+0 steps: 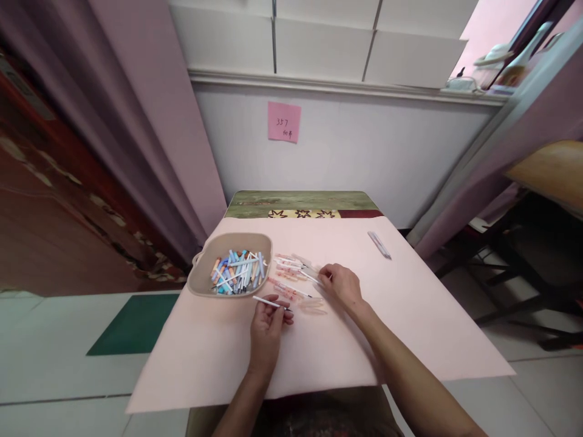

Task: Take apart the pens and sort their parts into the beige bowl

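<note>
The left hand (pixel 268 325) pinched a thin white pen (pixel 262 300) at its fingers, just before the basket (pixel 199 280). The right hand (pixel 345 285) curled onto the loose pens (pixel 290 270) on the bench (pixel 410 315); whether it gripped one was unclear.

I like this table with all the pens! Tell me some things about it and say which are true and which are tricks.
1. The left hand holds a thin white pen. True.
2. The beige basket has nothing in it. False: it holds many pens, mostly blue and white.
3. The right hand is at the loose pens beside the basket. True.
4. The sticky note on the wall is green. False: it is pink.
5. The lone pen lies on the floor. False: it lies on the pink table cover, apart from the others.
</note>
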`<state>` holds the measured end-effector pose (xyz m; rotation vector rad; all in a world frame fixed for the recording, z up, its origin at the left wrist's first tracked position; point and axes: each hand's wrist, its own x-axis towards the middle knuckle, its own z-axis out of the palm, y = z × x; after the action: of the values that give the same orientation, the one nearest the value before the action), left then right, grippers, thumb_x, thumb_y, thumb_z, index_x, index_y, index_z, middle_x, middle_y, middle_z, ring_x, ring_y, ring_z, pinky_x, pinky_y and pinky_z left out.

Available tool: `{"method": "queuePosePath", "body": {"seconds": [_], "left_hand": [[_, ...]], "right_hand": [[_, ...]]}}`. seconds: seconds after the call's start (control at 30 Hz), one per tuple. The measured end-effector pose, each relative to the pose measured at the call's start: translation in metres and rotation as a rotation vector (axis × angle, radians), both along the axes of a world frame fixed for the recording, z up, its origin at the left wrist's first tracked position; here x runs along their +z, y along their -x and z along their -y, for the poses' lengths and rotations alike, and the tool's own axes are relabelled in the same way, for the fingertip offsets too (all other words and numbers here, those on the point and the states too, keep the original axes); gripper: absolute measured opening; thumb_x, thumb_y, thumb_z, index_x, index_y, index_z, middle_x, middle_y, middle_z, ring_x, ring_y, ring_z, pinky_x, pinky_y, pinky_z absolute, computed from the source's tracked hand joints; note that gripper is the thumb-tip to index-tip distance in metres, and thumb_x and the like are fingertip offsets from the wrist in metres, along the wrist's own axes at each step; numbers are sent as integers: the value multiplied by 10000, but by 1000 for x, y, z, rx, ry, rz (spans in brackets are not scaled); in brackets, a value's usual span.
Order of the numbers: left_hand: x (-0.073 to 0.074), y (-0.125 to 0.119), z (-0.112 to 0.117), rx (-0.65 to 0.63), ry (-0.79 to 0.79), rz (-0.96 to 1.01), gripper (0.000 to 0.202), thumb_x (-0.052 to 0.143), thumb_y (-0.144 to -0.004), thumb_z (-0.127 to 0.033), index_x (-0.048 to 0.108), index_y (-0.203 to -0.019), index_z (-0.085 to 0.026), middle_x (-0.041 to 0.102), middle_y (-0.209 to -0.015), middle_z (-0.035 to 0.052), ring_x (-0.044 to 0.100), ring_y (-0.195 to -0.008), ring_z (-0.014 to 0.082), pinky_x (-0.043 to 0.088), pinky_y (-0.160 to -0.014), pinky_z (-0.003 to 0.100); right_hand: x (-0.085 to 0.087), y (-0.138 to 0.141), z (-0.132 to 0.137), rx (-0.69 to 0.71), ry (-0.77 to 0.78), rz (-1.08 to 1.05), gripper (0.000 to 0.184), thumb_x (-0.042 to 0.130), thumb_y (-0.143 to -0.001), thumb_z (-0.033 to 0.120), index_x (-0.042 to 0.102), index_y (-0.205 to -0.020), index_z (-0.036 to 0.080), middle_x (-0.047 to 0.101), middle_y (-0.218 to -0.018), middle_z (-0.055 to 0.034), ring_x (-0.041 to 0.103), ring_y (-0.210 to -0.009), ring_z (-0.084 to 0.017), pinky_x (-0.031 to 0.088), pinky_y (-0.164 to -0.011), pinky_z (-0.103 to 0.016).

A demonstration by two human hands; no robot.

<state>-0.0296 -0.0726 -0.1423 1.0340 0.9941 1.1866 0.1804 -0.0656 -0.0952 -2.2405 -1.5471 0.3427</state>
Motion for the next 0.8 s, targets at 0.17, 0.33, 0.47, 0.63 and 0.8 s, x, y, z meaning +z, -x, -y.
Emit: {"method": "queuePosePath", "body": {"seconds": [0.17,0.33,0.47,0.63,0.8], "left_hand": [[1,1,0,-42,27,2,264,614,-829,-396,555,-967,-179,677,-821,36,634,-599,135,540,-551,277],[1,-2,-1,-102,9,-38,239,643,-811,-383,617,-917,-171,682,-768,26,599,-569,112,498,-519,228],[1,-2,0,-98,26,-54,240,665,-788,-385,653,-870,-159,685,-708,23,573,-529,102,473,-497,211],[14,-10,6,-87,81,-52,272,679,-768,-409,668,-788,-139,705,-703,52,625,-566,126,510,-552,230],[39,-29,12,11,267,254,308,723,-729,-403,654,-849,-128,723,-810,79,673,-657,149,558,-652,280]], "right_hand": [[0,-6,17,-33,63,-57,158,566,-819,326,696,-771,251,698,-732,12,595,-698,-149,299,-573,-240],[-18,3,37,-13,61,-28,80,618,-758,293,677,-769,240,694,-766,8,579,-691,-150,292,-579,-239],[-19,1,42,-17,-7,-79,85,593,-770,274,658,-746,225,669,-726,4,555,-647,-143,303,-572,-242],[-13,6,61,68,-185,-517,152,596,-798,335,645,-850,200,603,-642,16,517,-581,-128,369,-562,-228],[-3,29,87,166,-209,-789,227,591,-825,337,686,-963,184,599,-648,10,489,-576,-117,375,-531,-213]]}}
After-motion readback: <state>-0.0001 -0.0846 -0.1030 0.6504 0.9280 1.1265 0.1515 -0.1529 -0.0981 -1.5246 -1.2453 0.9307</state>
